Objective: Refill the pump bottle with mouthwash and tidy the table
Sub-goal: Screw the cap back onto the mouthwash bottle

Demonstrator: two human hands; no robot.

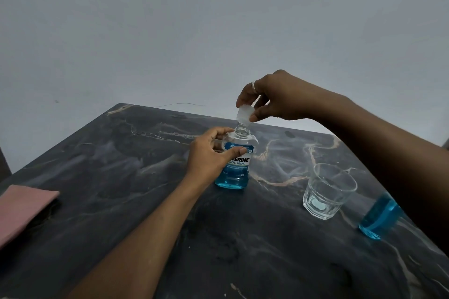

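Mouthwash bottle (235,165) stands upright near the middle of the frame, on a dark table (121,165) with pale wavy lines. It has a blue and white label. Blue liquid sits low in the bottom part, and the top is open. The left hand (209,153) wraps around the side of the bottle and holds it. The right hand (274,97) is just above the open top. Its fingertips pinch a small see-through cap (245,116), tipped a little, right over the neck. A clear drinking glass (328,190) stands to the right, apart from the bottle. At the lower right, partly hidden behind the right arm, is another bottle (379,216) with blue liquid. A pink cloth (21,211) lies at the left edge.
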